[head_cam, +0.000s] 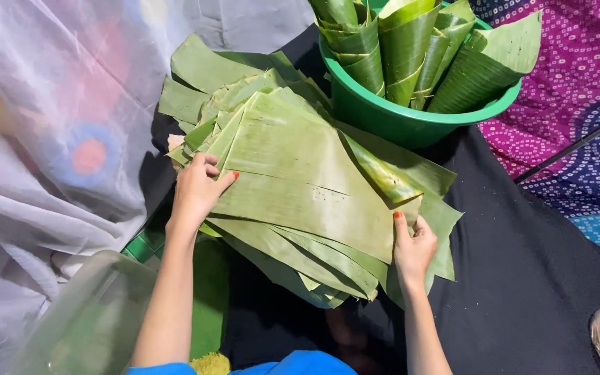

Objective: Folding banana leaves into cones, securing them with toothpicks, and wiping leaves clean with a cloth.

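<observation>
Left hand (pixel 196 191) and right hand (pixel 413 246), fingers spread flat, grasp nothing; they press opposite edges of the leaf stack (pixel 300 187), apparently steadying it.

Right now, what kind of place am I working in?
Probably a home floor workspace for food wrapping: a stack of flat green banana leaves on a black cloth, a round green plastic tub holding rolled leaf cones, patterned purple fabric alongside.
</observation>
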